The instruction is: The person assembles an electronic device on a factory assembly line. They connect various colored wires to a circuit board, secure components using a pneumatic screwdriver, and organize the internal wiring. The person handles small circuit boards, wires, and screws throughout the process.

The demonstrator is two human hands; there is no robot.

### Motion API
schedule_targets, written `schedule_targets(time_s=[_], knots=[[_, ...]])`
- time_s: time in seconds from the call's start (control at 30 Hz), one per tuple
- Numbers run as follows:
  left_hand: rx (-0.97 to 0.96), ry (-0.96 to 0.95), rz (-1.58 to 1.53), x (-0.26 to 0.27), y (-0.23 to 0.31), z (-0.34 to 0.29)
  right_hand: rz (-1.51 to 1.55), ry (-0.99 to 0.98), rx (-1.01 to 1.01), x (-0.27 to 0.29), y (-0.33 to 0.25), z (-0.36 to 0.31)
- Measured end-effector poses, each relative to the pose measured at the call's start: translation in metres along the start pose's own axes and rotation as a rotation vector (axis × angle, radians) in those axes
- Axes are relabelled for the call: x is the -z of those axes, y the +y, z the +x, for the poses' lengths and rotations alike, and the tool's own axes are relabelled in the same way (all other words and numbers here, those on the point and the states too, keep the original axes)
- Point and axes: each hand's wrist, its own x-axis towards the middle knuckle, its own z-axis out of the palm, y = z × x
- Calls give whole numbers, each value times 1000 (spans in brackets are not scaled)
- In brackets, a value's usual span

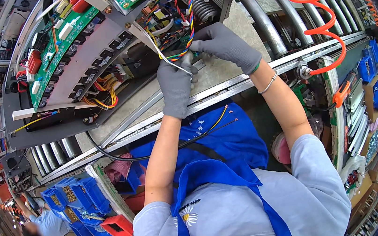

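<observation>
Pale blue cloth of a short-sleeved shirt (275,206) with a daisy on the chest fills the near part of the view, under a bright blue fabric apron (277,218). Both forearms reach up to a large dark-grey metal chassis (51,130), open at the top, on the bench. The left hand (175,85), in a grey knit glove, has its fingers mostly folded inward beside a twisted bundle of red, yellow, blue and black wires (192,11); whether it grips the bundle itself, I cannot tell. Thin and white, a narrow strip (153,41) slants down across this hand's fingers. The right hand (225,45), gloved alike, pinches the bundle's lower part with thumb and fingers nearly closed. The bundle hangs at the chassis's near right, just beside a ribbed dark-grey coil (202,5). Left of it, a long green circuit board (66,38) stands inside the chassis. A black cable (108,152) runs out from below, past the left forearm. To the right are steel conveyor rollers (266,26) and a coiled orange hose (322,31); at lower left, blue plastic bins (97,188) sit near a red plastic bin (125,222).
</observation>
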Motion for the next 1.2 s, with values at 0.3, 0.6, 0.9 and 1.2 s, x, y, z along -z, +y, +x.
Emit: schedule_targets(time_s=[0.3,0.6,0.9,1.2], knots=[[-473,-233,124,3,-19,43,-141,151,262,3,8,-6],[-294,-451,-54,8,-4,53,-678,471,325,-14,-40,-47],[-305,-415,7,18,-20,68,-618,367,384,-21,-36,-12],[-335,-397,80,2,-8,84,399,514,45,-16,-34,-17]])
